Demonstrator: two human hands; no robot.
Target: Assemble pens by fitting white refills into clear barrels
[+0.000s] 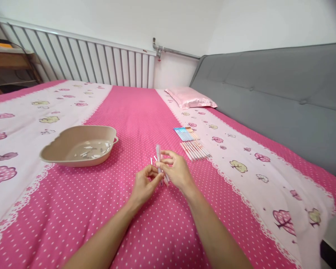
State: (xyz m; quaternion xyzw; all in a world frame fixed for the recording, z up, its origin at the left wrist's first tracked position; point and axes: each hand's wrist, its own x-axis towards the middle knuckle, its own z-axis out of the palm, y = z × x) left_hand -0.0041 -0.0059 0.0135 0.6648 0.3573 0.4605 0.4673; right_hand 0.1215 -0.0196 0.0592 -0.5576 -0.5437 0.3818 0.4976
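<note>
A slim pen (pixel 158 150) with a clear, pale upper end stands nearly upright between my hands above the pink dotted bedspread. My left hand (pixel 147 183) pinches its lower part between thumb and fingers. Higher up, the fingers of my right hand (pixel 176 170) are closed on the same pen. Small white sticks (pixel 151 161) show just beyond my fingers, and other slim pieces lie partly hidden beneath my hands. Right of my right hand, one row of pens with pale and reddish barrels (pixel 195 150) lies side by side. Behind it is a row of blue and orange-brown pens (pixel 186 133).
A beige plastic basin (pixel 54 149) with several small white and grey pieces sits to the left on the bedspread (pixel 134 108). A pink pillow (pixel 190 98) lies at the back near the grey headboard (pixel 268 78). A white radiator (pixel 95 61) runs along the wall.
</note>
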